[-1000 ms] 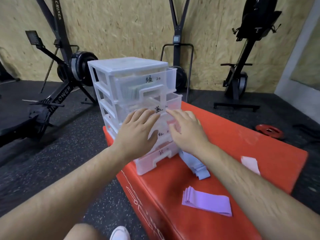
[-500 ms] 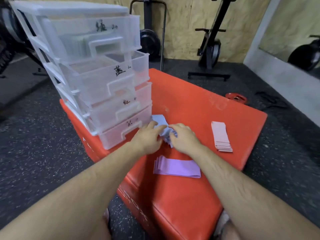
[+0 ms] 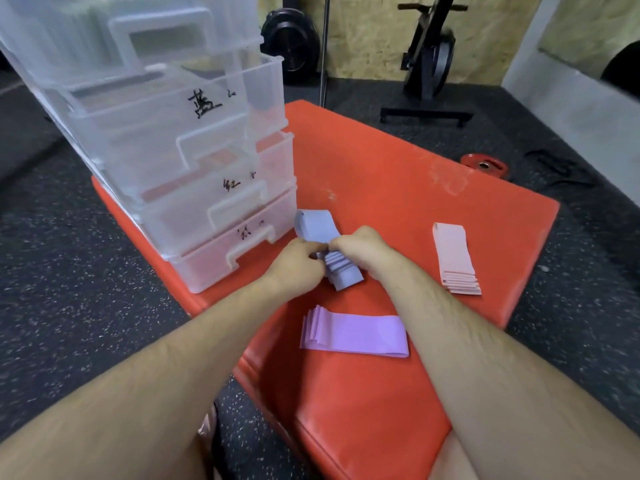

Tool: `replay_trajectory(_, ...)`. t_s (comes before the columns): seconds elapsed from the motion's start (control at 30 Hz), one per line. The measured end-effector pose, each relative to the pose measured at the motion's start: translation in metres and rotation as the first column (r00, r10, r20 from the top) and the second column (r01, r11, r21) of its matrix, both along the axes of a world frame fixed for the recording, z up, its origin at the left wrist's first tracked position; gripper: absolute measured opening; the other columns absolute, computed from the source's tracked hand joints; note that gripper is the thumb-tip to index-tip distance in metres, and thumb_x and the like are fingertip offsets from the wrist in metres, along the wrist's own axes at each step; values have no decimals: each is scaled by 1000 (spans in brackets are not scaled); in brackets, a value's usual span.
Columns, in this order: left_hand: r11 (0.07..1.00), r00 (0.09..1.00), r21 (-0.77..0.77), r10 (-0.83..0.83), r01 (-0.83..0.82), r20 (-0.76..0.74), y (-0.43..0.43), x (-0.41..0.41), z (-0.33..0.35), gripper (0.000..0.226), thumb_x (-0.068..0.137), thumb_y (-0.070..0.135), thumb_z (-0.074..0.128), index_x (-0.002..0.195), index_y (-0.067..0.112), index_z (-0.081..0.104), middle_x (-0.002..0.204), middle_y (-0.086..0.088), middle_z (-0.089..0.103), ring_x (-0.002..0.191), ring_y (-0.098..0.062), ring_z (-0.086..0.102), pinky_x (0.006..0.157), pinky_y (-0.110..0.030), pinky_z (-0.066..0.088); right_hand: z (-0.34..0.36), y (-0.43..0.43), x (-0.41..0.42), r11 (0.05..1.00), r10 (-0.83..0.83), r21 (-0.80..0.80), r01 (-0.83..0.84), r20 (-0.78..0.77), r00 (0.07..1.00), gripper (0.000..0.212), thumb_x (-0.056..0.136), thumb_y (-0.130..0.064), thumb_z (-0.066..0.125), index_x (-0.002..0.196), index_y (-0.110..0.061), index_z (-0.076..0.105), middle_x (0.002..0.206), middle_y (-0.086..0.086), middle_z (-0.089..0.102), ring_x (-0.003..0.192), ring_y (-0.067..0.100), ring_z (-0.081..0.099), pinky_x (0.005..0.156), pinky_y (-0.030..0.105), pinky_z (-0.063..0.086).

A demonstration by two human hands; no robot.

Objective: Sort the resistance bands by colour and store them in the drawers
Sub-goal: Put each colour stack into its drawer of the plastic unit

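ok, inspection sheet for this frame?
Surface: red pad, scuffed, on the floor.
Job's things: blue bands in both hands, close to the drawers; purple bands and pink bands lie stacked on the pad; drawers at its left end, hand-labelled.
Clutter: nothing seen.
Grippers: left hand and right hand both grip the blue bands.
Cables: none sure; dark tangle on the floor, too blurred to tell.
Surroundings: bike, red plate on the floor.

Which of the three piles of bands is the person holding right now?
The blue-grey pile beside the bottom drawer: the left hand and right hand both grip it. The purple pile and the pink pile lie untouched on the red mat.
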State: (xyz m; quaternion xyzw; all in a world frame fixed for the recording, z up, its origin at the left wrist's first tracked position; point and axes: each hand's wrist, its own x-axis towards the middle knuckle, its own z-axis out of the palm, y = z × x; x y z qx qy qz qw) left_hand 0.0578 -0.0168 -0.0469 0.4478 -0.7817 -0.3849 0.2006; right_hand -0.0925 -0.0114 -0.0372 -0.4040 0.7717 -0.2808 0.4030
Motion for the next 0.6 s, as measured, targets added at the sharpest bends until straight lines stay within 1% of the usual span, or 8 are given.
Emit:
replay_trajectory(0.1, 973, 979, 177, 169, -147, -114, 2, 4, 2, 32, 83, 4, 44, 85, 21, 71, 77, 12, 67, 71, -3, 59, 71, -16, 48, 6, 7, 2, 1000, -13, 7, 12, 134, 991, 18, 67, -18, 73, 77, -11, 60, 69, 5, 57, 55, 18, 53, 49, 24, 38)
replay_trajectory(0.17, 937, 935, 268, 283, -222, -212, -1, 9, 0, 27, 85, 11, 45, 82, 25, 68, 78, 7, 66, 79, -15, 63, 86, -37, 56, 8, 12, 5, 999, -17, -35, 24, 178, 984, 19, 67, -18, 74, 76, -11, 59, 70, 6, 57, 59, 20, 55, 54, 26, 40)
replay_trajectory(0.23, 911, 882, 314, 361, -265, -303, 1, 14, 3, 8, 89, 23, 53, 91, 23, 60, 89, 0, 67, 83, -22, 66, 87, -52, 57, 14, 18, 9, 995, -12, -94, 38, 257, 966, 14, 70, -15, 72, 75, -12, 59, 72, 9, 59, 65, 22, 59, 59, 31, 44)
replay_trajectory(0.3, 879, 829, 384, 425, -282, -363, 2, 16, 6, 30, 88, 35, 65, 109, 19, 51, 105, -5, 66, 92, -22, 69, 85, -52, 58, 23, 23, 14, 985, 35, -173, 25, 334, 942, 9, 73, -13, 70, 79, -9, 65, 76, 12, 65, 70, 25, 64, 64, 37, 50)
replay_trajectory(0.37, 850, 795, 496, 420, -175, -438, 4, 16, 14, 54, 85, 43, 71, 125, 14, 51, 119, -10, 68, 101, -23, 70, 87, -46, 59, 31, 26, 16, 959, 110, -284, 11, 407, 907, 19, 75, -8, 70, 94, -4, 70, 83, 14, 72, 75, 27, 69, 70, 37, 55)
replay_trajectory(0.43, 867, 789, 498, 317, -17, -526, 9, 17, 25, 43, 93, 36, 65, 127, 9, 58, 120, -11, 70, 107, -25, 69, 91, -41, 57, 41, 31, 16, 924, 178, -383, 16, 464, 868, 21, 82, 3, 67, 102, -4, 69, 87, 9, 73, 77, 20, 70, 70, 30, 57)
replay_trajectory(0.5, 900, 767, 436, 290, -14, -573, 10, 21, 35, 39, 92, 28, 67, 124, 8, 59, 118, -9, 71, 109, -23, 68, 96, -41, 54, 49, 36, 15, 896, 240, -445, 2, 488, 839, 29, 84, 9, 64, 107, -7, 66, 93, 6, 74, 83, 16, 71, 73, 26, 56)
replay_trajectory(0.6, 953, 779, 299, 225, -50, -585, 15, 33, 51, 38, 87, 22, 73, 120, 13, 56, 114, -3, 71, 106, -16, 68, 86, -32, 54, 58, 49, 15, 876, 292, -482, -15, 504, 813, 35, 85, 10, 65, 115, -8, 63, 101, 6, 72, 92, 15, 69, 80, 24, 55)
